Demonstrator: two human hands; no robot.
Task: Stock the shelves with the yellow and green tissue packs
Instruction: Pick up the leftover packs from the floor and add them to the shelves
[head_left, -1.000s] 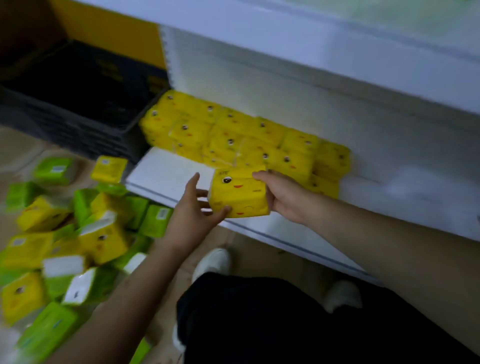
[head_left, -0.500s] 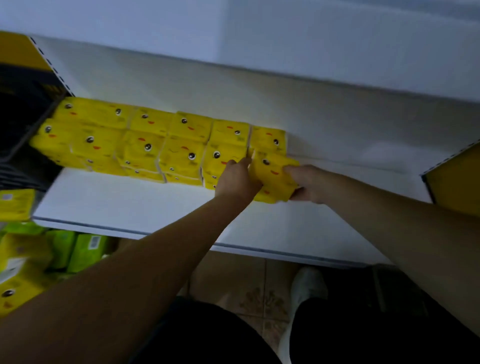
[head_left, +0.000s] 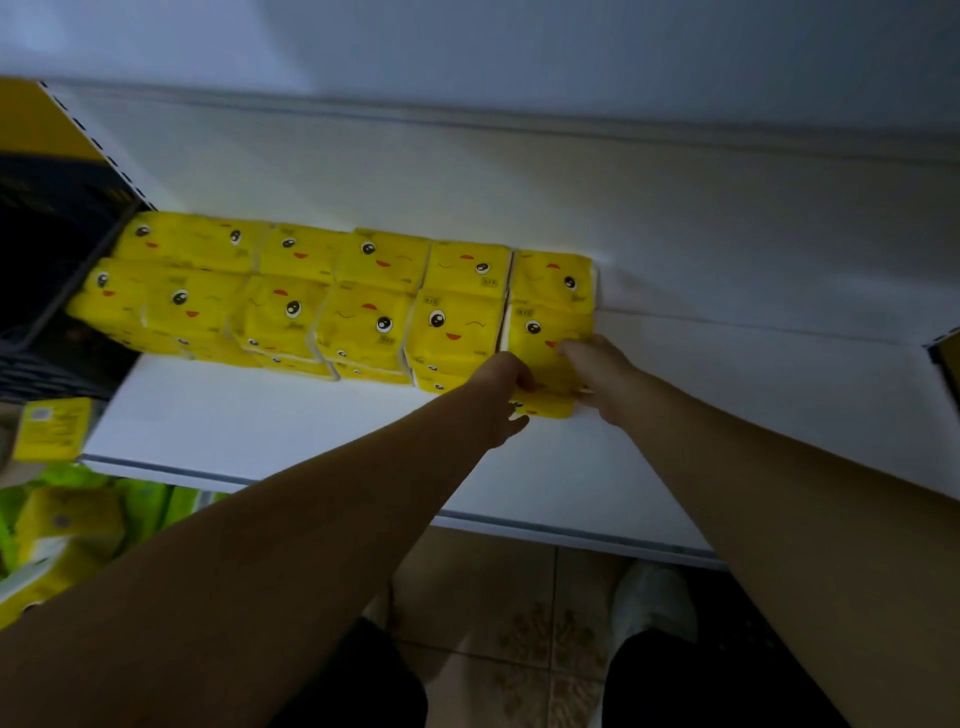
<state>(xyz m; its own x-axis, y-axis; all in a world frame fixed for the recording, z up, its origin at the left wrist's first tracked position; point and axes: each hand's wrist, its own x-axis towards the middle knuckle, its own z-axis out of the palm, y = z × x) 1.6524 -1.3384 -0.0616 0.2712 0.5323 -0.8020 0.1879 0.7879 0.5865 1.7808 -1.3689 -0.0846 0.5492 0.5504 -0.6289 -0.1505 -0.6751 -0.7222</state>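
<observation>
Yellow tissue pack (head_left: 540, 348) carried a second ago in front of shelf (head_left: 260, 421) edge, now set on top at right end of near stacked row; left hand (head_left: 501, 384) and right hand (head_left: 597, 374) went with it, now gripping its sides

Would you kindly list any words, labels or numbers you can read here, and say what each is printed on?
Nothing here can be read.
Yellow packs on the shelf: small dark print near the cartoon faces, too small and blurred to read.
Yellow pack left of the shelf: a pale label with a code-like square, blurred.
Packs on the floor: any print is blurred.
</observation>
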